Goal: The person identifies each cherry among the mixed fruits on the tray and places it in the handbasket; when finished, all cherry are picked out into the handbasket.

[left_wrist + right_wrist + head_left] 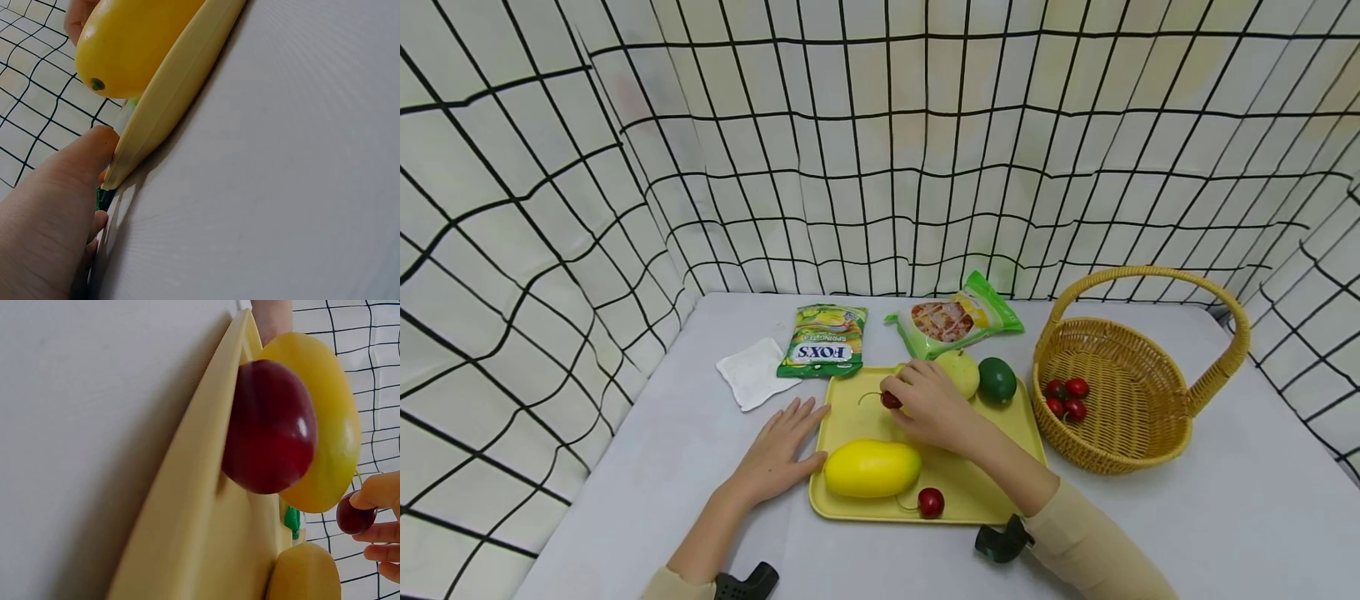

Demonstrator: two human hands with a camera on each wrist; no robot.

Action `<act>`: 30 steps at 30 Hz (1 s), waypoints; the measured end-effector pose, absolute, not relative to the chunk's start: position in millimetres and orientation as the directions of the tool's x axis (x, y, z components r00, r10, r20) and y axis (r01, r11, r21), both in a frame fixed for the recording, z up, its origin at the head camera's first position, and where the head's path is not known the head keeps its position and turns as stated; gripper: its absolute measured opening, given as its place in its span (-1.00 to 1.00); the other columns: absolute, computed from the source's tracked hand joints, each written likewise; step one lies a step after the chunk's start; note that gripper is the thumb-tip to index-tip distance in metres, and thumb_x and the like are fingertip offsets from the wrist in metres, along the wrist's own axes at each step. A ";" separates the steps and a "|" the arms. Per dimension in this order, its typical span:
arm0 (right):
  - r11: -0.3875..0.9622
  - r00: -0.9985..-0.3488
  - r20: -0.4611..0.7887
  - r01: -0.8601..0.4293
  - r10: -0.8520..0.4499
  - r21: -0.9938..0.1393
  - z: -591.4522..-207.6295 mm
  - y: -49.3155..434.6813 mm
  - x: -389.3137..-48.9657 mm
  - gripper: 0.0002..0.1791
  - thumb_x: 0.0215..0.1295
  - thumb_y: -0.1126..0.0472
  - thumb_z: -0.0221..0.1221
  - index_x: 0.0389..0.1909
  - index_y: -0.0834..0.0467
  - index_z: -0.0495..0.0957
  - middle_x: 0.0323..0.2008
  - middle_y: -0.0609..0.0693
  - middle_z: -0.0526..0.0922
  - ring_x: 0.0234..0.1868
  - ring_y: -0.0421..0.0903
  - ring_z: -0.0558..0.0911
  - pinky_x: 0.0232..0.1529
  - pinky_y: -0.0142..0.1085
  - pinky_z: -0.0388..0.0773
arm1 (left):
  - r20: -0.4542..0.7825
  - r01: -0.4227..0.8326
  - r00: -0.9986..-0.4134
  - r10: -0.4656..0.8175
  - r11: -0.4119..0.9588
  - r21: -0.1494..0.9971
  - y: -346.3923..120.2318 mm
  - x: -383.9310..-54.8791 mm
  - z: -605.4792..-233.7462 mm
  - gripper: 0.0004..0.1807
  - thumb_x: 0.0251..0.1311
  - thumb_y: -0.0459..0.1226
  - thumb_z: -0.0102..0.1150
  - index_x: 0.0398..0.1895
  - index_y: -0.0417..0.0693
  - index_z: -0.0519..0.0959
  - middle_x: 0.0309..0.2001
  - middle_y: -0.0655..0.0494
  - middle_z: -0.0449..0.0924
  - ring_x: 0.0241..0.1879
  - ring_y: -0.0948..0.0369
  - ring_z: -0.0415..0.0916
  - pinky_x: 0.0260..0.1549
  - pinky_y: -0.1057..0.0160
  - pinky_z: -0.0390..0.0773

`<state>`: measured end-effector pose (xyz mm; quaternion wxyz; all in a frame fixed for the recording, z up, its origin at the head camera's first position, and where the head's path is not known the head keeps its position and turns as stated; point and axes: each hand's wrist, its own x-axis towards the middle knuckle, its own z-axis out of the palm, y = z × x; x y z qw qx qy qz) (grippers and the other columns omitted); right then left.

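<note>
My right hand (934,406) pinches a dark red cherry (355,514) by its body between thumb and fingers, over the yellow tray (977,492). The cherry's thin stem sticks out to the left in the head view. My left hand (781,450) lies spread at the tray's left edge, its thumb (100,147) touching the rim. Beside that thumb, a large yellow oval fruit (872,468) lies on the tray. A second cherry (931,502) with a stem lies near the front rim. Behind my right hand are a yellow-green pear (958,372) and a dark green avocado (997,380).
A wicker basket (1120,400) with a tall handle stands right of the tray, holding several small red fruits (1066,399). Behind the tray lie a green FOX'S candy bag (824,340), a green-and-white snack packet (955,318) and a white square cloth (756,375). Black-gridded white walls enclose the table.
</note>
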<state>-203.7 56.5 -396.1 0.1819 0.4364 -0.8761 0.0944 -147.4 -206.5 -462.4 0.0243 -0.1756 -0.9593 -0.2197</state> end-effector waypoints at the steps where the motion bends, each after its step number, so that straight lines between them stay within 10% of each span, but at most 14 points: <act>1: 0.602 -0.552 0.404 -0.799 -0.730 -0.005 -395.4 57.7 -203.0 -0.71 0.03 0.15 0.28 -0.19 0.06 0.51 -0.33 -0.04 0.53 -0.19 -0.07 0.41 -0.11 -0.22 0.37 | 0.123 0.348 -0.937 0.327 0.842 0.413 -206.7 -147.4 -462.3 -0.27 0.14 0.10 0.03 0.36 0.06 0.19 0.38 -0.08 0.06 0.38 -0.04 -0.13 0.29 -0.09 -0.14; 30: 0.632 -0.535 0.592 -0.773 -0.602 -0.056 -403.5 117.1 -191.5 -0.78 -0.03 0.17 0.25 -0.30 0.08 0.55 -0.42 -0.07 0.53 -0.30 -0.07 0.42 -0.19 -0.15 0.37 | 0.110 0.341 -0.939 0.326 0.841 0.420 -206.9 -147.8 -461.5 -0.28 0.15 0.11 0.02 0.37 0.09 0.18 0.38 -0.05 0.05 0.38 -0.02 -0.15 0.30 -0.07 -0.16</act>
